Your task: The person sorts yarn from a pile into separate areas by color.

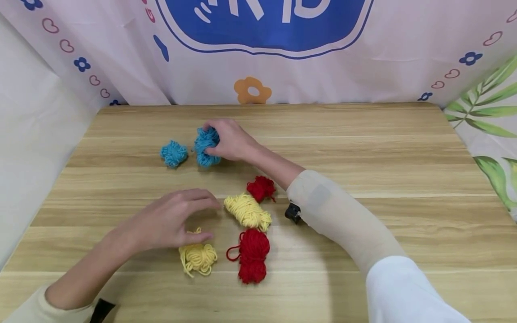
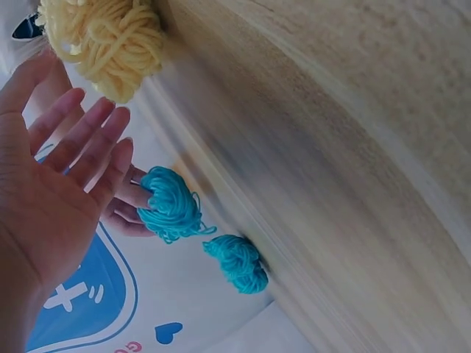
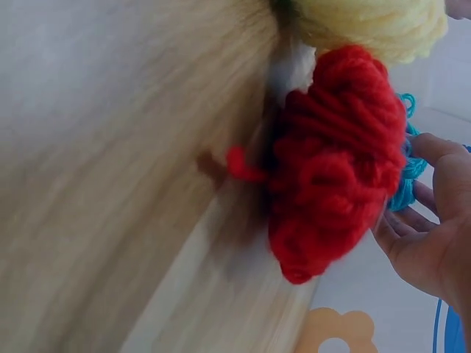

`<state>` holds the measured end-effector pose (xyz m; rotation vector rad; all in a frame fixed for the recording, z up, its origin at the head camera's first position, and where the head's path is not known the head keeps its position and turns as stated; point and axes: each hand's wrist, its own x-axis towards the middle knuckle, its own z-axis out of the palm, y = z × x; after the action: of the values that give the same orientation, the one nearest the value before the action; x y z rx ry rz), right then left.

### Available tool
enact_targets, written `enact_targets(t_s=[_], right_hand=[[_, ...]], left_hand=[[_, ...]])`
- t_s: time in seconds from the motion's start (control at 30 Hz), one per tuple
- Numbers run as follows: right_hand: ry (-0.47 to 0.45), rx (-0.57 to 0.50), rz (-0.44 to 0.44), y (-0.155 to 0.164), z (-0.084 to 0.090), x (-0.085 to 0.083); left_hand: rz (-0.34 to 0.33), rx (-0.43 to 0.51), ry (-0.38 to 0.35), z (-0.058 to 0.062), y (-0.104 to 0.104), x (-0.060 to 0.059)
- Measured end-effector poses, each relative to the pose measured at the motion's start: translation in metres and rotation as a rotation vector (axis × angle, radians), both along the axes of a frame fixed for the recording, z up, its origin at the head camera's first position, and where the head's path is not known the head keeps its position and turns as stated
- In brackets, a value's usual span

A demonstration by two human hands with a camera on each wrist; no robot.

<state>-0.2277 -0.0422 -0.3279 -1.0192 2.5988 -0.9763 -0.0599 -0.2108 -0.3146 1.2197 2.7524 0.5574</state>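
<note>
Toward the table's (image 1: 363, 148) far edge, the right hand (image 1: 230, 140) grips a blue yarn bundle (image 1: 205, 146) (another (image 1: 174, 154) lies just left); the left hand (image 1: 169, 222), fingers spread, hovers above a yellow bundle (image 1: 199, 259).

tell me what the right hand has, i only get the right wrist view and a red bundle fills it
Observer: The right hand grips a blue yarn bundle on the far part of the wooden table.
Operator: any other blue one
Observer: Yes, a second blue bundle lies just to its left, apart from the grip.
Operator: and the left hand
Observer: The left hand hovers open, fingers spread, over a yellow bundle near the front edge.
</note>
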Motion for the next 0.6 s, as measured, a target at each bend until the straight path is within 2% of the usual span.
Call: enact_targets(t_s=[0.2,0.47,0.6], right_hand=[[-0.01,0.005,0.002,-0.004,-0.001,-0.002],[0.013,0.013,0.006,-0.011,-0.006,-0.006],[0.019,0.023,0.004,-0.014,-0.007,-0.006]], left_hand=[[-0.044,-0.006,-0.057,-0.001,0.0,-0.002],[-0.058,-0.01,-0.053,-0.003,0.002,-0.006],[-0.068,-0.019,-0.075,-0.003,0.003,-0.007]])
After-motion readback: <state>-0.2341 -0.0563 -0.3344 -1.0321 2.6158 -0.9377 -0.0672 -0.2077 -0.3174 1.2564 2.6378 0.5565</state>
